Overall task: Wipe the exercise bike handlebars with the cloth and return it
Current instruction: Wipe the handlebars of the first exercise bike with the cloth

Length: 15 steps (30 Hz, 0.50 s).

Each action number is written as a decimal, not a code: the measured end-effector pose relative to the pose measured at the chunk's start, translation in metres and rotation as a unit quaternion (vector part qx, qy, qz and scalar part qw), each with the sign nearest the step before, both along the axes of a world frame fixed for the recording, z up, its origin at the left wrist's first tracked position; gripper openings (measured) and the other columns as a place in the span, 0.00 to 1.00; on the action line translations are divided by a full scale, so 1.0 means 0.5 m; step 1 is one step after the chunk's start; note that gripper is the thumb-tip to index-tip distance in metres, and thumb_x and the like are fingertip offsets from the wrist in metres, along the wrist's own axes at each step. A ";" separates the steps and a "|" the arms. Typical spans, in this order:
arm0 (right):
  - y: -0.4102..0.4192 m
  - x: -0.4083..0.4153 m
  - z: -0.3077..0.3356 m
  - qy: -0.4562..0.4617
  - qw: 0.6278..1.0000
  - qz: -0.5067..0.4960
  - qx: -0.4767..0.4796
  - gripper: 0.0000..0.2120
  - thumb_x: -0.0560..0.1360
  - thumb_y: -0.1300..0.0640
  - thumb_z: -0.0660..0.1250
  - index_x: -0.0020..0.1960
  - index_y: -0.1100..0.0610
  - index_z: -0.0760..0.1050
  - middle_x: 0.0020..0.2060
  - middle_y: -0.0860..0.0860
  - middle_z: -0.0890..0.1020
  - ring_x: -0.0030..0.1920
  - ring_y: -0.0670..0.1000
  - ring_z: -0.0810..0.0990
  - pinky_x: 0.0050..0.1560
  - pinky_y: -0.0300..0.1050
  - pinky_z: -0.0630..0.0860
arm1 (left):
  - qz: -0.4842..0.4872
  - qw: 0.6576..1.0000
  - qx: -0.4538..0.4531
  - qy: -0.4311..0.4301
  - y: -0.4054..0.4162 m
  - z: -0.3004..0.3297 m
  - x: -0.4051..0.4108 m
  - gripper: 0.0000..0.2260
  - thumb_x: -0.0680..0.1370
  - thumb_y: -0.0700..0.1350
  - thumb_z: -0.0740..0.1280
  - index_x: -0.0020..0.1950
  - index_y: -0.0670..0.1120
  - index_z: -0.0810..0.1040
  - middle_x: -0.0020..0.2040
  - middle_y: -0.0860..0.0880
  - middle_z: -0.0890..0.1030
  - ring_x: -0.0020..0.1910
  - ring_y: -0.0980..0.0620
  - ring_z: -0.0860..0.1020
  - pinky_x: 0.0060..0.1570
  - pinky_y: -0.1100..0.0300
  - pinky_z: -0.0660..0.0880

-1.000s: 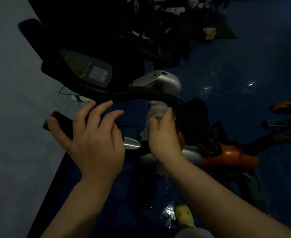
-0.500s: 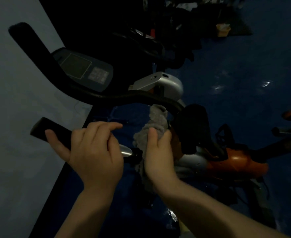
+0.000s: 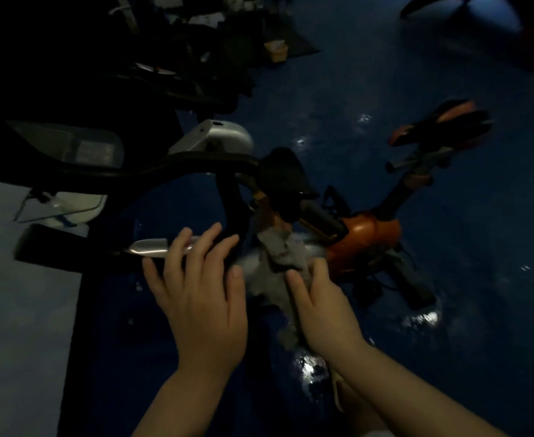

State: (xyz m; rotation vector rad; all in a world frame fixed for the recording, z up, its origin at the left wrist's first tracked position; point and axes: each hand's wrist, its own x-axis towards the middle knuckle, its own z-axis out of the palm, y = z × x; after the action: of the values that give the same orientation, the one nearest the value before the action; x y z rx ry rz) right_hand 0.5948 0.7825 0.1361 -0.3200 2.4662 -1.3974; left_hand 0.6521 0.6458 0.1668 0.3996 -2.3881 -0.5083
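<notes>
The left hand has let go of the black grip it held a moment ago; its fingers are now spread flat over the shiny silver bar. The right hand has dropped lower and pinches the cloth between thumb and fingers. The cloth is grey, crumpled and blurry, bunched up just below the black handlebars, with a tail hanging under the hand. Behind the cloth sits the orange bike body on the shiny blue floor.
</notes>
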 end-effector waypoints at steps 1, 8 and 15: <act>0.032 0.005 -0.012 0.001 0.999 -0.007 0.034 0.08 0.78 0.41 0.55 0.49 0.45 0.62 0.37 0.45 0.79 0.38 0.47 0.79 0.36 0.48 0.75 | -0.030 0.999 0.017 -0.013 0.021 -0.013 0.001 0.15 0.78 0.47 0.57 0.63 0.51 0.74 0.68 0.53 0.72 0.74 0.51 0.60 0.75 0.52 0.39; 0.288 0.028 -0.076 -0.022 0.977 -0.056 0.205 0.08 0.78 0.45 0.61 0.50 0.49 0.72 0.44 0.48 0.78 0.44 0.50 0.77 0.42 0.50 0.74 | -0.282 0.938 0.128 -0.153 0.235 -0.125 -0.056 0.13 0.79 0.46 0.58 0.58 0.48 0.79 0.62 0.53 0.77 0.64 0.55 0.72 0.65 0.54 0.68; 0.576 0.019 -0.121 -0.054 0.947 -0.173 0.264 0.09 0.78 0.48 0.61 0.54 0.50 0.74 0.51 0.50 0.78 0.49 0.51 0.77 0.45 0.47 0.75 | -0.387 0.845 0.059 -0.365 0.493 -0.232 -0.183 0.14 0.79 0.46 0.59 0.64 0.51 0.73 0.63 0.54 0.75 0.62 0.53 0.71 0.61 0.57 0.68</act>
State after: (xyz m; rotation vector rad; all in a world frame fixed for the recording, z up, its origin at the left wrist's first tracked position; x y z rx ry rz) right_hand 0.6043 1.0706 0.0758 0.3124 2.7632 -0.7695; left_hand 0.5606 0.8923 0.0509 -0.4607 -3.2409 -0.9993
